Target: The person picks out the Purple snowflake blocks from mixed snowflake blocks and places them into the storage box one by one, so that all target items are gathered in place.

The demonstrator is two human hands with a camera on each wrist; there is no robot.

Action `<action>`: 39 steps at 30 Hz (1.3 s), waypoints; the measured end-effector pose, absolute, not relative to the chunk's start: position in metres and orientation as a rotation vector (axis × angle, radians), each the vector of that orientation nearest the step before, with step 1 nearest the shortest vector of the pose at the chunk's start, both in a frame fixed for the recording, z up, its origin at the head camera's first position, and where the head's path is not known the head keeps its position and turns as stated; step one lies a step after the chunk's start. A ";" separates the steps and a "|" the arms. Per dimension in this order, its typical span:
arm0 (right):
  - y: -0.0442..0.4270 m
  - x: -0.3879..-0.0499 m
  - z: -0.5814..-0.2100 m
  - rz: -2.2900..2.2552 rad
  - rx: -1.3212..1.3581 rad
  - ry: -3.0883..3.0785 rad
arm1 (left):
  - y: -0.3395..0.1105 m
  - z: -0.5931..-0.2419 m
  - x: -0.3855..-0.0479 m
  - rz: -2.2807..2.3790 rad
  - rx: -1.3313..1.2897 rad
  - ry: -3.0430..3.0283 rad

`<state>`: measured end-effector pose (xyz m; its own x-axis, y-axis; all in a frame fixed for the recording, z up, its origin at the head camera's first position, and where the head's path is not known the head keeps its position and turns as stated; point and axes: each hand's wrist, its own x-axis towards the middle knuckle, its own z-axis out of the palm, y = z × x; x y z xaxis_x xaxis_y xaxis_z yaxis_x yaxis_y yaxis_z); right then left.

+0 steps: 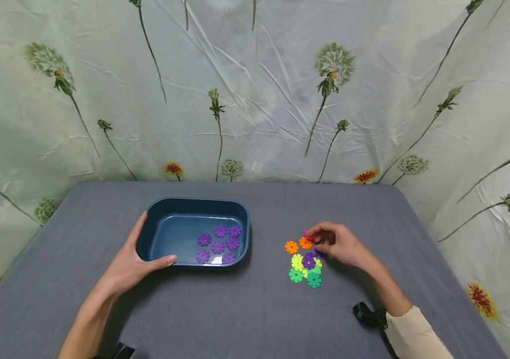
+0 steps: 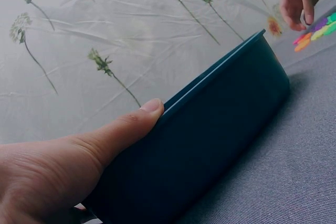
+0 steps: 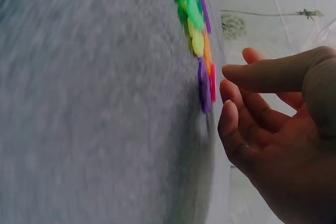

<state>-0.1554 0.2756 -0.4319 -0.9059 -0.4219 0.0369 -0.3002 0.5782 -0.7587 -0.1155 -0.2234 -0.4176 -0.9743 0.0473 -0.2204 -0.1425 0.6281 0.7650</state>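
My left hand [image 1: 129, 262] grips the left end of a blue plastic bin [image 1: 160, 198], its thumb [image 2: 134, 124] lying on the near rim. Inside the bin, toward its right, lie several purple notched plastic discs [image 1: 217, 247]. My right hand [image 1: 342, 244] hovers at the right of a small loose pile of such discs, fingers loosely bent, with nothing seen between thumb and fingers in the right wrist view. The pile has orange discs [image 1: 291, 247], yellow ones, green discs [image 1: 314, 279], a pink disc [image 3: 213, 82] and purple discs [image 1: 309, 260]. The hand partly hides one purple disc.
A grey cloth [image 1: 255, 314] covers the table. Behind and beside it hangs a pale curtain [image 1: 255, 99] printed with dandelions. A dark wrist strap device [image 1: 369, 316] sits on the right forearm by a cream sleeve [image 1: 416, 336].
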 end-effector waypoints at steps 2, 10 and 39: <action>0.279 -0.154 -0.432 -1.203 -0.614 2.654 | -0.224 -0.418 -0.115 1.273 -0.071 2.634; 0.285 -0.153 -0.430 -1.069 -0.587 2.640 | -0.224 -0.418 -0.116 1.266 -0.059 2.638; 0.275 -0.160 -0.424 -1.082 -0.495 2.713 | -0.224 -0.419 -0.115 1.280 -0.068 2.621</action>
<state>-0.1602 0.2749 -0.4242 -0.9287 -0.3685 -0.0422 -0.2382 0.6799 -0.6936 -0.1146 -0.2241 -0.4186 -0.9739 0.0564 -0.2199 -0.1388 0.6186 0.7733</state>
